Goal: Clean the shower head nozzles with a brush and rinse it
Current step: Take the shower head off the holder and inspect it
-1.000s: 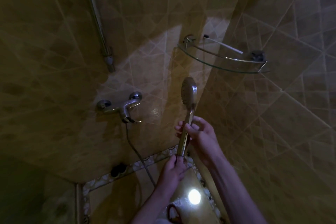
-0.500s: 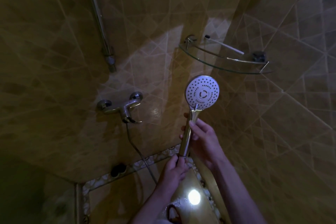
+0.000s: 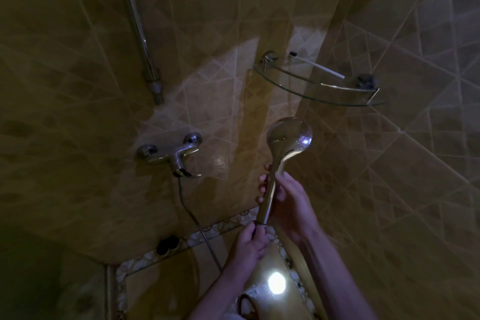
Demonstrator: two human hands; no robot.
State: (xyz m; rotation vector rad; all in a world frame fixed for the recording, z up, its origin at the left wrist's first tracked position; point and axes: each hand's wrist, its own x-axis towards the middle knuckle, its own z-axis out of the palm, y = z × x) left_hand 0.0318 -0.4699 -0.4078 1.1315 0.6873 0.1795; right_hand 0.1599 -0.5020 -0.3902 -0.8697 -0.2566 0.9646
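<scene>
Head view, shower head (image 3: 289, 138) upright, right hand (image 3: 287, 202) gripping mid-handle, left hand (image 3: 249, 244) pinching its base

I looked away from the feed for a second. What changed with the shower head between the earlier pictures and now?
The shower head has been twisted about its handle: edge-on a second ago, white nozzle face toward the camera half a second ago, now its shiny back shows. Nothing was let go: the right hand grips the handle's middle and the left hand its bottom end, as before. The brush lies untouched on the glass shelf.
</scene>
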